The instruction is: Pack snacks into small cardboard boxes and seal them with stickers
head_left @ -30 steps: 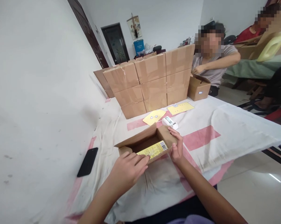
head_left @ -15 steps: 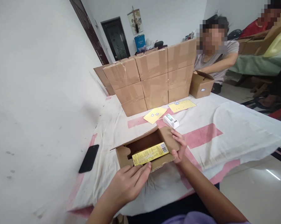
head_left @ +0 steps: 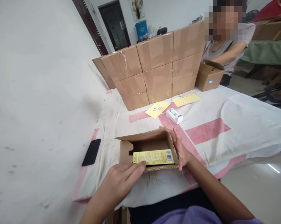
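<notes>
A small open cardboard box [head_left: 145,141] lies on the cloth-covered table [head_left: 215,109] in front of me. Inside it leans a yellow packet [head_left: 153,157] with a barcode at its right end. My left hand [head_left: 121,180] is at the box's near edge, fingers stretched out and touching the packet's lower left corner. My right hand [head_left: 180,147] lies flat against the box's right side, steadying it.
A black phone [head_left: 91,152] lies left of the box. A white handheld device [head_left: 174,115] and two yellow label sheets [head_left: 158,109] lie beyond it. A wall of sealed cartons [head_left: 154,70] stands at the back. Another person [head_left: 224,49] works at an open carton [head_left: 209,76].
The box has turned square to me and settled flat. The packet sits lower inside it. My right hand has gone from gripping the right flap to lying flat along the side.
</notes>
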